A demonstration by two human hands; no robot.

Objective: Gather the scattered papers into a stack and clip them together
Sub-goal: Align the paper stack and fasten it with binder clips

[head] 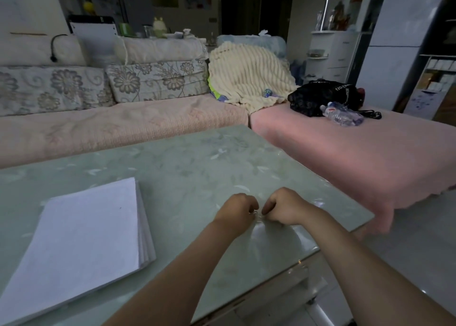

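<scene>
The stack of papers lies squared on the left of the tabletop. Well right of it, the left hand pinches a small wire paper clip; the right hand is curled just beside it, its grasp unclear

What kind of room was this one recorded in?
Most likely a home living room: a sofa with floral cushions, a blanket thrown over it, and a low table holding the paper stack.
</scene>
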